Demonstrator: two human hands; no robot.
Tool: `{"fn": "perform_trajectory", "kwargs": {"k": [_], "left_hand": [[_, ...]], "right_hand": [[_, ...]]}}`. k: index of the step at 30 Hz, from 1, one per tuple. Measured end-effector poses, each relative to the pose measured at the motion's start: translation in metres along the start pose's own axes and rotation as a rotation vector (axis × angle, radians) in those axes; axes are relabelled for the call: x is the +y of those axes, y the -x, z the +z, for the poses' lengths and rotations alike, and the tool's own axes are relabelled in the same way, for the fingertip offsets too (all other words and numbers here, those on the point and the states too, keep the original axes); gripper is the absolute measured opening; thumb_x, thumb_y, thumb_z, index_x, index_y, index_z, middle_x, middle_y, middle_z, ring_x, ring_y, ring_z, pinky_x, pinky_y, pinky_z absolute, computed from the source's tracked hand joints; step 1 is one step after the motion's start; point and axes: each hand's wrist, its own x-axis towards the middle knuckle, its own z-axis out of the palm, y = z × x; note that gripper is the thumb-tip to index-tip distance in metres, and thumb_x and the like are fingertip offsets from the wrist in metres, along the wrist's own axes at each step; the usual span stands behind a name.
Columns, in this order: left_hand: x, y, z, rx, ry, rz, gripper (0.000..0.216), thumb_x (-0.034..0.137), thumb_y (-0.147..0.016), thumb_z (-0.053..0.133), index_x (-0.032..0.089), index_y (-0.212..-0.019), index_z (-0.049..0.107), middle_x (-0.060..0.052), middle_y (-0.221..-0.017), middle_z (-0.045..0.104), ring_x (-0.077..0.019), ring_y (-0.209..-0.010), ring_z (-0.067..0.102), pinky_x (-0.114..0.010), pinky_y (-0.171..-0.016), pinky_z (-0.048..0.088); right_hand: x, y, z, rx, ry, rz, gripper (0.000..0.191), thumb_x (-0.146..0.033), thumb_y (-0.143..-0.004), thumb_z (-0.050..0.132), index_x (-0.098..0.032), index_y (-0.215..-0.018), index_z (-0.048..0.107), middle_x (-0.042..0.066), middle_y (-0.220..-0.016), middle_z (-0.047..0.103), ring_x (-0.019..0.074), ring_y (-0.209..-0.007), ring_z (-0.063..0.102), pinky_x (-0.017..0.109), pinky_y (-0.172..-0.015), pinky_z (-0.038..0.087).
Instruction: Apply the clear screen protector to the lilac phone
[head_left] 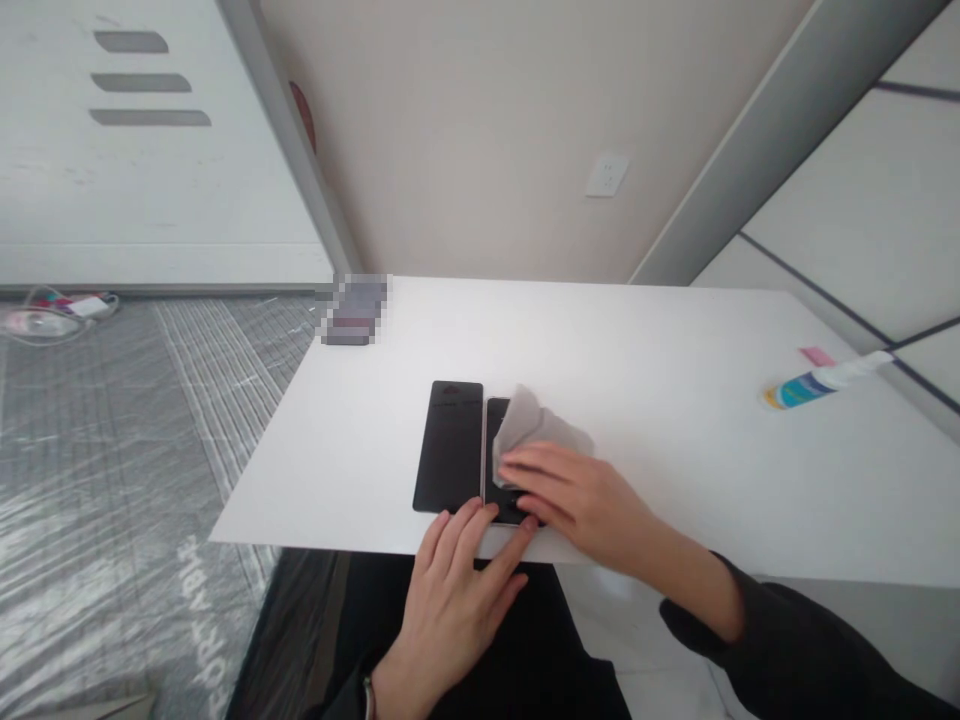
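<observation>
A black phone (501,502) with a pale edge lies flat near the table's front edge. My left hand (457,575) steadies its near end, with index finger and thumb at the two lower corners. Bunched in my right hand (574,495) is a light grey cloth (529,420), pressed on the phone's screen and covering much of it. Just left of the phone, a flat black panel (450,450) with a small hanger-shaped mark near its top lies on the table. The fingers of my left hand come close to that panel's lower edge.
The white table (637,350) meets the wall at the back. A bottle (802,388) with a white nozzle lies at the right, beside a pink piece (816,356). A pixelated dark object (356,310) sits at the back left corner. Plastic sheeting (150,480) covers the floor.
</observation>
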Motion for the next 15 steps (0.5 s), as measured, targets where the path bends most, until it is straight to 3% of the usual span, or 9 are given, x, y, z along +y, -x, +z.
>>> {"fn": "perform_trajectory", "kwargs": {"k": [2,6,11,15], "left_hand": [[0.000,0.001,0.001,0.009,0.001,0.003,0.032,0.037,-0.105,0.051,0.035,-0.131,0.069,-0.005,-0.127,0.066,-0.0184,-0.127,0.055,-0.032,-0.121,0.025],[0.000,0.002,0.004,0.020,-0.006,-0.010,0.033,0.034,-0.104,0.054,0.037,-0.134,0.067,-0.004,-0.124,0.068,-0.0173,-0.128,0.056,-0.032,-0.122,0.024],[0.000,0.007,0.008,0.027,-0.032,-0.023,0.033,0.035,-0.100,0.063,0.040,-0.132,0.068,-0.003,-0.121,0.069,-0.0195,-0.130,0.056,-0.035,-0.122,0.025],[0.000,0.012,0.009,0.011,-0.086,-0.004,0.043,0.033,-0.096,0.068,0.043,-0.138,0.063,-0.002,-0.125,0.066,-0.0219,-0.130,0.055,-0.037,-0.121,0.027]], "right_hand": [[0.002,-0.006,0.011,-0.133,0.023,-0.053,0.042,-0.032,-0.109,0.040,-0.018,-0.144,0.059,0.009,-0.146,0.063,0.0237,-0.136,0.059,0.044,-0.115,0.051],[0.012,-0.004,0.013,-0.180,0.099,0.056,0.051,-0.039,-0.109,0.040,-0.015,-0.154,0.048,0.012,-0.157,0.050,0.0284,-0.146,0.048,0.054,-0.120,0.043],[-0.001,0.011,0.004,-0.318,-0.051,-0.086,0.060,-0.049,-0.108,0.042,-0.014,-0.157,0.042,0.011,-0.157,0.050,0.0238,-0.148,0.044,0.046,-0.123,0.039],[0.013,-0.001,0.003,-0.289,0.001,0.001,0.053,-0.045,-0.109,0.041,-0.020,-0.156,0.045,0.010,-0.157,0.050,0.0274,-0.148,0.045,0.057,-0.122,0.037]]}}
